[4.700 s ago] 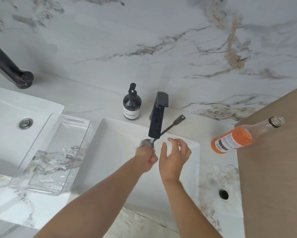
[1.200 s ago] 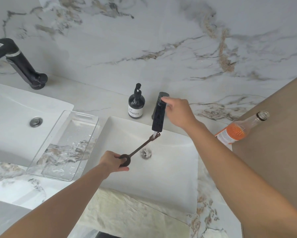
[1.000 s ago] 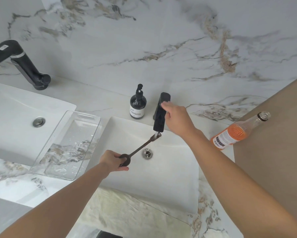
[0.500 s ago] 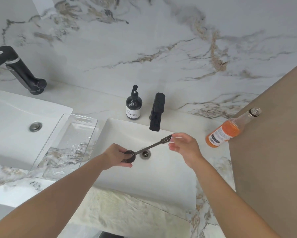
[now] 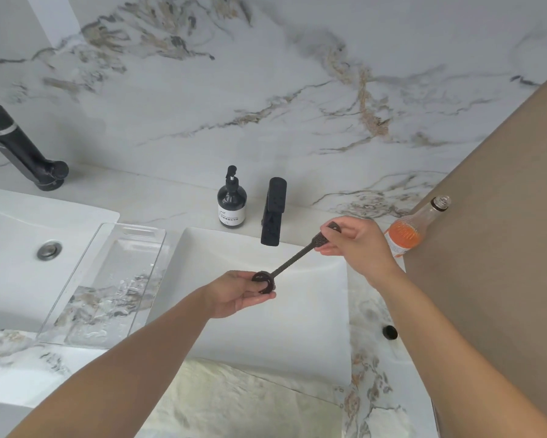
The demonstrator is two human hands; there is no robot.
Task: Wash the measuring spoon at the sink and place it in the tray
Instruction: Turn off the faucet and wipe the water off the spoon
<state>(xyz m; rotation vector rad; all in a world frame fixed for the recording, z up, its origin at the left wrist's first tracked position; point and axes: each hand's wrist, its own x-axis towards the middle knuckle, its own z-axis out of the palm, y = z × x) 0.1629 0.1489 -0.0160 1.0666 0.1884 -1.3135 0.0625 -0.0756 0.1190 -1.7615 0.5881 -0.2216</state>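
A dark long-handled measuring spoon (image 5: 292, 262) hangs over the white sink (image 5: 316, 336), below the black tap (image 5: 274, 213). My left hand (image 5: 240, 294) holds its round bowl between thumb and fingers. My right hand (image 5: 355, 243) grips the far end of the handle. No water runs from the tap. The clear plastic tray (image 5: 85, 339) lies on the counter left of the sink, wet inside, with nothing in it.
A black soap pump bottle (image 5: 231, 200) stands left of the tap. An orange-filled glass bottle (image 5: 414, 229) stands at the right, against a brown panel (image 5: 502, 248). A second sink (image 5: 19, 235) and black tap (image 5: 22, 153) are at the far left.
My right hand left the tap handle, came down and took hold of the spoon's handle end. The water stopped. The spoon rose slightly and moved right with both hands on it.
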